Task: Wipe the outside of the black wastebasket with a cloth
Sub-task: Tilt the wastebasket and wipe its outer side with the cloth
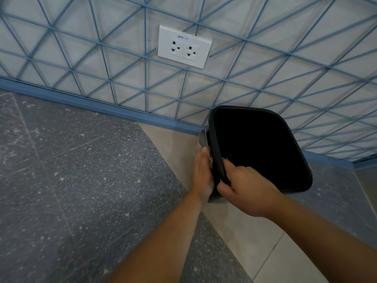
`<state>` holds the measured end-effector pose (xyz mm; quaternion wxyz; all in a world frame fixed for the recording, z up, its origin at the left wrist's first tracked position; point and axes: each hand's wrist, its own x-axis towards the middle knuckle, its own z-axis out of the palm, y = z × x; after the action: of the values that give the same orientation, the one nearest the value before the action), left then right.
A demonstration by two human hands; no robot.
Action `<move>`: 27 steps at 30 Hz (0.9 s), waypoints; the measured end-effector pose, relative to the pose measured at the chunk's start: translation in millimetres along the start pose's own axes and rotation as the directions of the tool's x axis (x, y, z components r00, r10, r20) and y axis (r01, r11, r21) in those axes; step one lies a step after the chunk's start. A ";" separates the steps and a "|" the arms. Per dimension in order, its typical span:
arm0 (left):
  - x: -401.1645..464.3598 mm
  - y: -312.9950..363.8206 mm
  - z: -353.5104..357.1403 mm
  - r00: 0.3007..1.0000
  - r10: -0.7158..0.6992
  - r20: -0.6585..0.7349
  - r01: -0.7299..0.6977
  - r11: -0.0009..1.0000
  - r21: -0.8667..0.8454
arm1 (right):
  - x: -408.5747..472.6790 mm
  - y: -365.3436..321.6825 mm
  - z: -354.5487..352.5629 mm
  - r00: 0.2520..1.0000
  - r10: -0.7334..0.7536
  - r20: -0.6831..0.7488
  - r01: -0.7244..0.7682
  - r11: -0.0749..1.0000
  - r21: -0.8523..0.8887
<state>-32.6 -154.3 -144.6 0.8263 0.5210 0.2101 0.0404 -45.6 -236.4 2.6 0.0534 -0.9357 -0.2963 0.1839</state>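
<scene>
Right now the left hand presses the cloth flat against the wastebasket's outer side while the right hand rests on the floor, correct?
Not quite. The head view shows the right hand off the floor: its grip is on the black wastebasket's rim, fingers curled over the edge. The rest holds: the left hand presses the grey cloth flat against the outer side.

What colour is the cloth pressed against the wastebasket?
Grey; the cloth shows in the head view, between the left hand and the black wastebasket.

The left hand (202,174) hides most of the cloth (203,139).
</scene>
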 end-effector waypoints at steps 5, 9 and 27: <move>-12.5 38.0 9.9 0.997 0.044 -0.069 -0.050 0.995 -0.084 | 4.9 0.4 -0.4 1.000 -0.021 -0.002 0.021 1.000 0.004; -8.9 15.0 -5.6 1.000 0.002 0.005 -0.002 1.000 -0.008 | 0.9 1.0 1.9 1.000 -0.008 -0.010 0.008 1.000 -0.003; 28.3 -19.6 3.2 0.990 -0.034 0.137 0.067 0.967 -0.247 | 0.9 0.0 -0.2 1.000 -0.017 -0.010 0.017 0.999 -0.028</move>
<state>-8.6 -157.8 -169.2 0.8985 0.4081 0.1617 0.0111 -44.8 -235.9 2.5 0.0433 -0.9348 -0.3064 0.1744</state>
